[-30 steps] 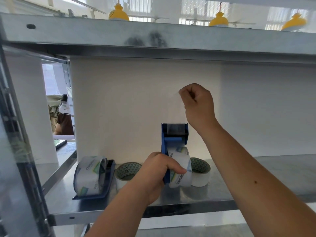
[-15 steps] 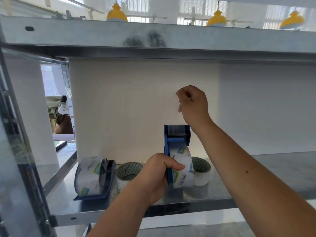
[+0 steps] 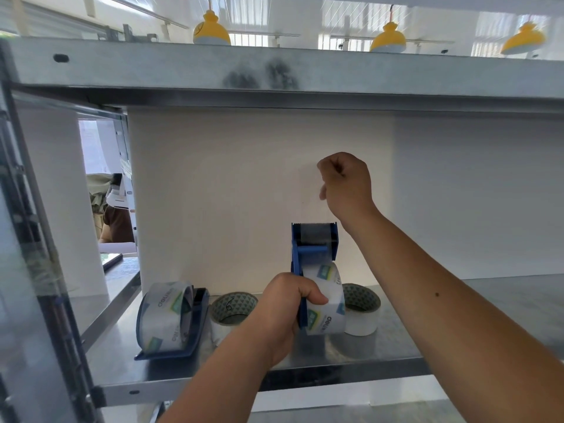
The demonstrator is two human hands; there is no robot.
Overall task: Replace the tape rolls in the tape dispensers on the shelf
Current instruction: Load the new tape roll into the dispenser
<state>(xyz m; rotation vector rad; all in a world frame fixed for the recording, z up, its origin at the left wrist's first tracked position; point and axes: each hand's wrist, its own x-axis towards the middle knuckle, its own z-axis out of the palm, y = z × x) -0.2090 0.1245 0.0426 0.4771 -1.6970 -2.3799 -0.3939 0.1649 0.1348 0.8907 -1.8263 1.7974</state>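
I saw the dispenser (image 3: 314, 251) upright, cutter up, my left hand (image 3: 287, 312) clamped on it; right hand (image 3: 345, 184) fisted above, pinching tape.

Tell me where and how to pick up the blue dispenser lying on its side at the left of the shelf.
Judging by its pose, take the lying dispenser around its tape roll, coming from above and the front: the roll's curved face points up and outward, while the flat blue side plate lies on the shelf.
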